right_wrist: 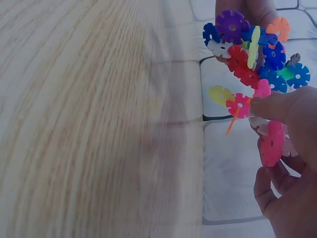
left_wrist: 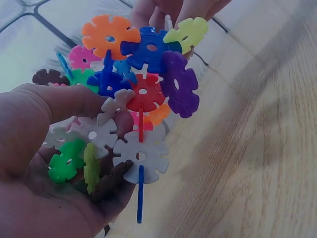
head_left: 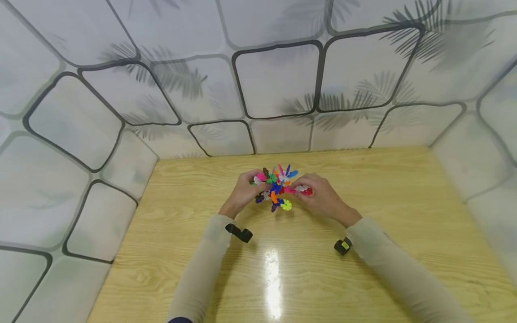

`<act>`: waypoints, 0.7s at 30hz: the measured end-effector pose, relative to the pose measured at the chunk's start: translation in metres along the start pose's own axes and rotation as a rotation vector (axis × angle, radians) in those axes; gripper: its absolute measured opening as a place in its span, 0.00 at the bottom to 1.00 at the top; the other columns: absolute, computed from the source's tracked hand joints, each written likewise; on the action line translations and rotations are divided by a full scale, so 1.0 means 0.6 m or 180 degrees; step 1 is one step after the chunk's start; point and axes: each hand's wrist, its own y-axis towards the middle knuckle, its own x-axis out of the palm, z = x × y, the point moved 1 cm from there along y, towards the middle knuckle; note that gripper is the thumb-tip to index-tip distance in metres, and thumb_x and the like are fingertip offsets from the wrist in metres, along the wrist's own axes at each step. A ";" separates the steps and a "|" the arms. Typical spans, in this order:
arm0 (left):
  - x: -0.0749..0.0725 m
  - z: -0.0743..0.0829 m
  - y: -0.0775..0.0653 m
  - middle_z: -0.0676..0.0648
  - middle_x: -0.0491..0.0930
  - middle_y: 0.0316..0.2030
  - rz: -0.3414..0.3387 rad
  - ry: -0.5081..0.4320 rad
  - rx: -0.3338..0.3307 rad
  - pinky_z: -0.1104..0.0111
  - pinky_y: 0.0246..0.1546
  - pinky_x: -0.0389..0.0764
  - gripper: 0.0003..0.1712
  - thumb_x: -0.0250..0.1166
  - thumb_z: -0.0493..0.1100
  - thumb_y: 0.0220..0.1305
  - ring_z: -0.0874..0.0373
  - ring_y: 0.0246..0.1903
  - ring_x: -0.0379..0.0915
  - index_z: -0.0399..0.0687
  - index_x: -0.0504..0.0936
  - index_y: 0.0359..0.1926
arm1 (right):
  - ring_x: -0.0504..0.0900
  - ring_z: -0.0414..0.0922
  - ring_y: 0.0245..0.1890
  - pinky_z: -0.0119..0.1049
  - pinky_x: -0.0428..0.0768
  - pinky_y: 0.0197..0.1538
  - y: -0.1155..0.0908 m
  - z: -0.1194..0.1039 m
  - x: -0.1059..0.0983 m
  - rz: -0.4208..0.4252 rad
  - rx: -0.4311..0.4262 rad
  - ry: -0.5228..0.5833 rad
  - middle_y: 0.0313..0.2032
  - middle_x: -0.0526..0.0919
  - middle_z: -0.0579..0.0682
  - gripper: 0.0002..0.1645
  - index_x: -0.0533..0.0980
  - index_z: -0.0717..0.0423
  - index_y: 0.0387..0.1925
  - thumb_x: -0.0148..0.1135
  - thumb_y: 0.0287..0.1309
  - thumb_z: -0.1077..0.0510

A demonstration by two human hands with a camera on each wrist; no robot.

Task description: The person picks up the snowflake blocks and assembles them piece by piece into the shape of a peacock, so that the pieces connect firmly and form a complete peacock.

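Note:
A cluster of interlocking plastic snowflake discs (head_left: 276, 187) in many colours is held up over the table between the two hands. My left hand (head_left: 244, 192) grips its left side, thumb and fingers round white discs, as the left wrist view shows. A purple disc (left_wrist: 179, 79) and an orange disc (left_wrist: 101, 35) stick out beyond the fingers. On the right, my right hand (head_left: 319, 195) pinches a small group of pink and white discs, with a pink disc (right_wrist: 270, 148) below the thumb. Whether this group is joined to the cluster, I cannot tell.
The light wood-grain table (head_left: 194, 269) carries a bright glare streak near its front. A pale wall covering (head_left: 278, 80) with dark stone outlines and leaf prints rises behind the table and at both sides. Each wrist wears a black camera mount (head_left: 239, 233).

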 end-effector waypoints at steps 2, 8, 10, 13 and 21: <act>0.001 0.002 0.000 0.47 0.84 0.47 -0.0013 0.0011 0.0024 0.68 0.45 0.80 0.06 0.72 0.38 0.70 0.56 0.45 0.77 0.47 0.83 0.44 | 0.86 0.52 0.50 0.51 0.86 0.54 0.001 -0.003 0.001 0.0035 0.0005 -0.0029 0.46 0.92 0.51 0.09 0.88 0.55 0.46 0.75 0.66 0.65; 0.002 0.001 0.001 0.45 0.85 0.52 -0.0046 0.0110 0.0002 0.66 0.48 0.81 0.07 0.73 0.40 0.70 0.54 0.49 0.76 0.47 0.84 0.46 | 0.89 0.57 0.53 0.55 0.88 0.58 0.000 -0.009 0.002 -0.0049 0.0499 0.0260 0.50 0.90 0.57 0.16 0.77 0.60 0.53 0.73 0.68 0.65; 0.002 0.002 0.003 0.45 0.85 0.52 -0.0048 0.0188 -0.0027 0.65 0.48 0.80 0.07 0.73 0.40 0.70 0.52 0.50 0.75 0.48 0.84 0.45 | 0.88 0.58 0.55 0.53 0.88 0.57 0.001 -0.008 0.000 -0.0076 0.0664 0.0383 0.51 0.90 0.58 0.18 0.75 0.60 0.55 0.73 0.68 0.65; 0.005 0.007 0.006 0.45 0.85 0.52 -0.0065 0.0306 -0.0051 0.65 0.47 0.79 0.07 0.74 0.41 0.70 0.52 0.50 0.74 0.47 0.84 0.44 | 0.88 0.58 0.54 0.43 0.86 0.49 0.002 0.002 -0.002 -0.0120 0.0768 0.0407 0.51 0.90 0.58 0.23 0.74 0.61 0.58 0.73 0.66 0.65; 0.016 0.019 0.009 0.45 0.84 0.48 -0.0229 0.0458 -0.0068 0.66 0.44 0.78 0.09 0.74 0.39 0.69 0.53 0.47 0.73 0.45 0.87 0.47 | 0.86 0.43 0.31 0.29 0.83 0.36 0.007 0.026 -0.004 -0.0485 0.1012 0.0641 0.54 0.90 0.66 0.37 0.63 0.62 0.69 0.73 0.67 0.67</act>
